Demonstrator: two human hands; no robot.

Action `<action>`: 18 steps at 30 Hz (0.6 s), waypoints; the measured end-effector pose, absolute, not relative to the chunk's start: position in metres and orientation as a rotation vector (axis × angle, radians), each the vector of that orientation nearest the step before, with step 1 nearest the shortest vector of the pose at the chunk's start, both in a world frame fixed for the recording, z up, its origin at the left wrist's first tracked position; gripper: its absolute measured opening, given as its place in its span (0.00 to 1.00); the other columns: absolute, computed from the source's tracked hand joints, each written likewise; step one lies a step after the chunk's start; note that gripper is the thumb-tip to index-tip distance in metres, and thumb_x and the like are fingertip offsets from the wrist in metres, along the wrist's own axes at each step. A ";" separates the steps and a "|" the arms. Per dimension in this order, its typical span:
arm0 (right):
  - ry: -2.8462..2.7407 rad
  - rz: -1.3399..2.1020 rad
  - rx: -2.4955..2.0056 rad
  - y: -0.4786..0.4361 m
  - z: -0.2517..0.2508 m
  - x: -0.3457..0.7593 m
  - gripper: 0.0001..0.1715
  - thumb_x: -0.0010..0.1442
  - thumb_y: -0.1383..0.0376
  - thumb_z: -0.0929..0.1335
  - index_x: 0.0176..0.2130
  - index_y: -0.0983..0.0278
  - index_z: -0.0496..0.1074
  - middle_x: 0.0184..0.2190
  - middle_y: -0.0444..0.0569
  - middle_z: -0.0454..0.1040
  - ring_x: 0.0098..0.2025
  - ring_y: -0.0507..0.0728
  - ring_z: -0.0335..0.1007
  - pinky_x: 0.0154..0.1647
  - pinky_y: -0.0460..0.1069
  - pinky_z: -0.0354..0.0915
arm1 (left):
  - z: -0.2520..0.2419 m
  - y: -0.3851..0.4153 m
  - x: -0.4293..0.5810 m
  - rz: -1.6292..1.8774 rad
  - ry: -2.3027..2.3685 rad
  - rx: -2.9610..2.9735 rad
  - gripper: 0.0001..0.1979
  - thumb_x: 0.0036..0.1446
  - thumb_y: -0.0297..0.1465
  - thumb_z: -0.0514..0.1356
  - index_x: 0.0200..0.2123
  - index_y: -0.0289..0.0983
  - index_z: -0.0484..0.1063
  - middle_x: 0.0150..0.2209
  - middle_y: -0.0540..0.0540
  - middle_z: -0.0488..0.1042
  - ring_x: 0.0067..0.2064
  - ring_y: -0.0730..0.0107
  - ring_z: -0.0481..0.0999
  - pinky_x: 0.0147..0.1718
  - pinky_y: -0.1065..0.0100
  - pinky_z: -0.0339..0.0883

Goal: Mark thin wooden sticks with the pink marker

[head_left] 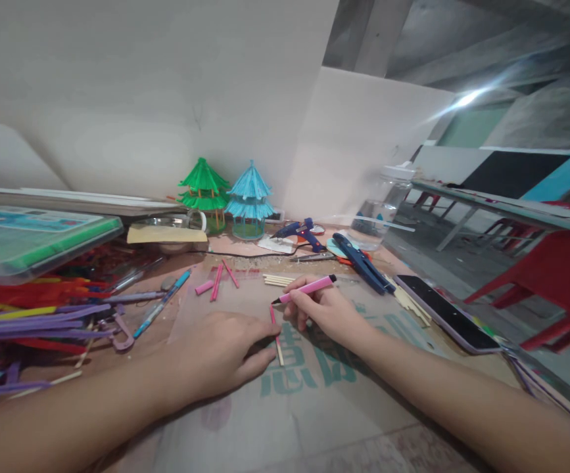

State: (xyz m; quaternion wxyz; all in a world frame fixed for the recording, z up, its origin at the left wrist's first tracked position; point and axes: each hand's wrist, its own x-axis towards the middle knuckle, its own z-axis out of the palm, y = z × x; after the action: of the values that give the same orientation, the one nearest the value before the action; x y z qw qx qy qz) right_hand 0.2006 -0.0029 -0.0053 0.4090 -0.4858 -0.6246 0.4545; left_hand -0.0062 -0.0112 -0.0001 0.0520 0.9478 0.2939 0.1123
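My right hand [321, 312] is closed around a pink marker [307, 288], its dark tip pointing left and down toward a thin wooden stick [277, 343] that is partly coloured pink. My left hand [223, 351] presses down on that stick with curled fingers, holding it against the cardboard sheet [324, 407] with green printing. Several loose pink stick pieces [217, 281] lie further back on the cardboard, and a small bundle of plain sticks [277, 280] lies beyond my right hand.
Green [204, 187] and blue [250, 197] pagoda models stand at the back wall. A blue glue gun [302, 233], blue cutters [363, 263] and a phone [445, 312] lie to the right. Purple and red sticks [33, 315] and a green-lidded box [28, 240] fill the left. Red chairs [555, 282] stand right.
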 end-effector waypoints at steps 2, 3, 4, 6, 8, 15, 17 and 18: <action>-1.586 1.151 -1.215 -0.003 -0.006 0.201 0.10 0.57 0.59 0.66 0.33 0.63 0.66 0.22 0.42 0.72 0.18 0.49 0.65 0.21 0.44 0.63 | 0.000 -0.011 -0.006 0.354 0.898 2.895 0.13 0.63 0.35 0.54 0.46 0.41 0.75 0.39 0.46 0.81 0.38 0.58 0.81 0.33 0.64 0.70; -1.590 1.154 -1.212 -0.003 -0.006 0.201 0.10 0.57 0.59 0.67 0.32 0.63 0.65 0.21 0.41 0.72 0.18 0.49 0.65 0.21 0.45 0.63 | 0.000 -0.011 -0.005 0.358 0.897 2.899 0.13 0.62 0.35 0.54 0.46 0.41 0.75 0.39 0.46 0.81 0.38 0.58 0.81 0.33 0.64 0.70; -1.590 1.154 -1.211 -0.003 -0.006 0.201 0.10 0.57 0.59 0.67 0.32 0.63 0.66 0.21 0.41 0.72 0.18 0.49 0.65 0.21 0.45 0.63 | 0.000 -0.010 -0.005 0.364 0.896 2.899 0.13 0.62 0.35 0.54 0.46 0.41 0.75 0.39 0.45 0.81 0.37 0.58 0.81 0.33 0.64 0.70; -1.582 1.146 -1.215 -0.002 -0.007 0.201 0.10 0.57 0.59 0.67 0.33 0.63 0.66 0.22 0.42 0.73 0.18 0.49 0.65 0.21 0.45 0.63 | 0.000 -0.010 -0.005 0.373 0.895 2.896 0.13 0.62 0.35 0.54 0.46 0.41 0.76 0.39 0.45 0.81 0.37 0.58 0.81 0.32 0.64 0.70; -1.568 1.138 -1.218 -0.002 -0.007 0.201 0.10 0.58 0.59 0.66 0.35 0.63 0.66 0.23 0.42 0.73 0.18 0.49 0.65 0.21 0.45 0.63 | 0.001 -0.010 -0.005 0.371 0.879 2.895 0.14 0.63 0.35 0.54 0.47 0.41 0.75 0.39 0.45 0.81 0.38 0.58 0.81 0.33 0.64 0.70; -1.569 1.135 -1.203 -0.003 -0.007 0.200 0.09 0.57 0.59 0.66 0.33 0.63 0.65 0.21 0.41 0.72 0.18 0.49 0.65 0.21 0.45 0.62 | 0.002 -0.011 -0.005 0.296 0.842 2.943 0.15 0.63 0.33 0.52 0.49 0.41 0.74 0.38 0.46 0.81 0.37 0.58 0.81 0.33 0.65 0.70; -1.578 1.134 -1.206 -0.003 -0.007 0.200 0.09 0.58 0.59 0.66 0.33 0.63 0.65 0.21 0.41 0.72 0.18 0.49 0.65 0.21 0.44 0.62 | 0.002 -0.011 -0.004 0.290 0.839 2.952 0.15 0.64 0.33 0.52 0.49 0.40 0.74 0.38 0.46 0.81 0.37 0.59 0.81 0.33 0.65 0.70; -1.576 1.134 -1.207 -0.003 -0.007 0.200 0.09 0.58 0.59 0.66 0.33 0.63 0.66 0.22 0.42 0.72 0.18 0.49 0.65 0.21 0.44 0.62 | 0.002 -0.011 -0.004 0.291 0.839 2.956 0.15 0.64 0.33 0.51 0.50 0.40 0.73 0.38 0.45 0.81 0.37 0.60 0.81 0.33 0.66 0.70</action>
State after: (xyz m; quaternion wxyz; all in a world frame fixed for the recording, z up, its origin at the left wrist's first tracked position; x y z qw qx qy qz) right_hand 0.2003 -0.0029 -0.0071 0.4146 -0.4803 -0.6274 0.4515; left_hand -0.0040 -0.0110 0.0022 0.0276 0.9573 0.2717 0.0943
